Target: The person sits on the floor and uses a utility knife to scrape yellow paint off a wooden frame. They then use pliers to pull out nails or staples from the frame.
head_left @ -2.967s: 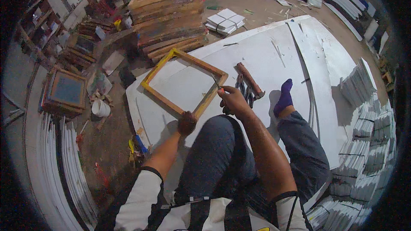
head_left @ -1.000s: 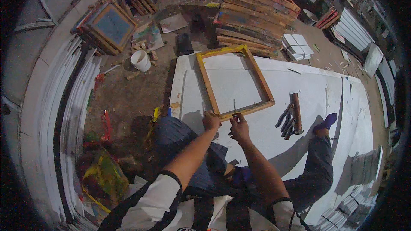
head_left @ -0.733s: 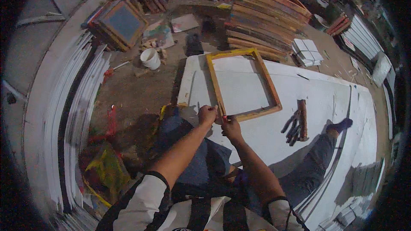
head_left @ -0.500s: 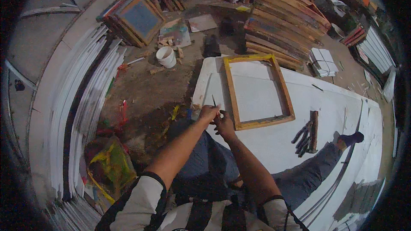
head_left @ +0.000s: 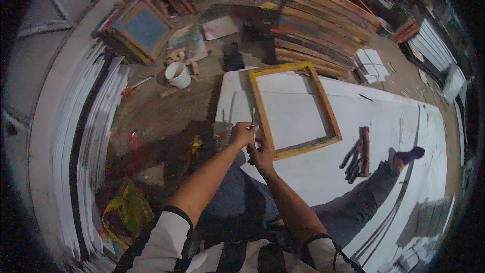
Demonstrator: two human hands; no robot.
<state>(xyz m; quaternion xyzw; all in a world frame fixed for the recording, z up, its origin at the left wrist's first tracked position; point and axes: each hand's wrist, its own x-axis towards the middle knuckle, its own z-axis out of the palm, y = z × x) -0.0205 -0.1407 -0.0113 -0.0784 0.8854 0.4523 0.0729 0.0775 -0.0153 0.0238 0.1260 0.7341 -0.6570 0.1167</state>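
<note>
In front of my lap, my left hand (head_left: 242, 134) and my right hand (head_left: 260, 156) meet with curled fingers. From the top of my left hand rises a slim, dark, pointed tool (head_left: 253, 114), its kind too small to make out. My right hand's fingers press close below it; what they hold, if anything, is hidden. Just right of both hands, a wooden frame (head_left: 308, 147) with yellow-stained edges lies flat on a white sheet (head_left: 288, 182). Several dark strips (head_left: 365, 151) lie farther right, near my outstretched leg.
Stacked wooden frames (head_left: 318, 25) stand at the back. A white bucket (head_left: 178, 75) sits on the floor at the far left, beyond long white strips (head_left: 93, 136). A tied white bundle (head_left: 371, 65) is at the back right. My leg (head_left: 353, 192) stretches across the sheet.
The whole view has shifted, so the surroundings sit farther left. My hands stay together beside the frame, with the pointed tool still upright; their grip looks little changed.
</note>
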